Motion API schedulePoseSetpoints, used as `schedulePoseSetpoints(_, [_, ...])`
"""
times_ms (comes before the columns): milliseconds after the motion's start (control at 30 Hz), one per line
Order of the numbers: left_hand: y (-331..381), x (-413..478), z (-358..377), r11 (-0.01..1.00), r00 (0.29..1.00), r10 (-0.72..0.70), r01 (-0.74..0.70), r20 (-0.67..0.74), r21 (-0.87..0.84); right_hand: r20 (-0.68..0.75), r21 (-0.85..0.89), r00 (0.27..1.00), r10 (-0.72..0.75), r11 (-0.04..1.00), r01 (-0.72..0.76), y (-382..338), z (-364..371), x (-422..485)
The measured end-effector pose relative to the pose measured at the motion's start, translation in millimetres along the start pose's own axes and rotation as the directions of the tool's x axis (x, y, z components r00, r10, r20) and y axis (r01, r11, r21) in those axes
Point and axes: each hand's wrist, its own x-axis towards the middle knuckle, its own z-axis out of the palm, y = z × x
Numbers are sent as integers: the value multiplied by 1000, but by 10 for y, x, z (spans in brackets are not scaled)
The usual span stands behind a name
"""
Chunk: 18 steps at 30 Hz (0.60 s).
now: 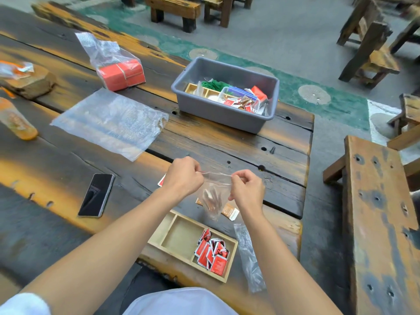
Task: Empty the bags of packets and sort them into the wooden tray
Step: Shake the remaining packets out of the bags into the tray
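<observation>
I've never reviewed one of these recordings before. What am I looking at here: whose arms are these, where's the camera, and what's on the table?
No machine here: a person wears one camera on the head, looking down at their own bare arms. The left hand and right hand pinch the top of a small clear bag holding brownish packets, above a wooden tray. Red packets fill the tray's right compartment. On the wooden table also lie a phone, an empty plastic bag, a bagged red bundle and a grey tub of mixed packets.
</observation>
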Motion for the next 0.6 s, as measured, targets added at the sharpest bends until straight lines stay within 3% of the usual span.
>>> schedulePoseSetpoints(100, [20,-39,-132,979,999,-34,31,-12,-203,292,122,956,-11,992,-26,10,-39,-26])
schedulePoseSetpoints(200, [40,-80,-242,916,993,-116,114,19,-385,525,23,851,-12,1000,0,112,-67,-76])
schedulePoseSetpoints(300, [26,-132,-306,848,989,-143,146,47,-509,693,56,721,4,997,-59,249,48,-185])
schedulePoseSetpoints(367, [27,-170,-365,796,985,-166,167,56,-582,758,66,652,9,994,-90,342,165,-255])
schedulePoseSetpoints(433, [55,-207,-459,757,983,-168,177,74,-629,776,37,630,14,997,-68,353,245,-327])
schedulePoseSetpoints(600, [101,-279,-724,595,975,-141,222,171,-773,715,129,699,-12,985,-115,335,343,-338])
